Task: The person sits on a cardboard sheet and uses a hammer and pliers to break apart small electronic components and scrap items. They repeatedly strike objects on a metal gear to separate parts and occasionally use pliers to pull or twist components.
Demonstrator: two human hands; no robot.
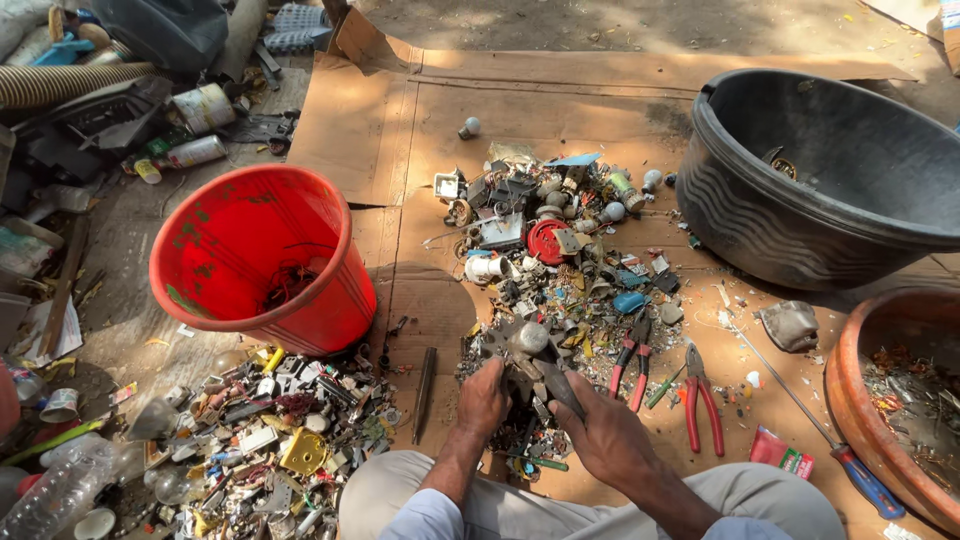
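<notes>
I sit on flattened cardboard [440, 110] with my left hand [484, 397] clenched around a grey metal scrap part [527, 342], pinning it down in front of my knees. My right hand [608, 432] is closed around a dark tool [560, 385] pressed against that part, angled so I can pry at it. The loose scrap pile [560, 250] spreads toward twelve o'clock, within reach. Red-handled pliers [703, 400] lie at three o'clock. A red bucket [262, 260] sits at ten o'clock and a black tub [830, 180] at two o'clock, both mouths open toward me for sorted pieces.
</notes>
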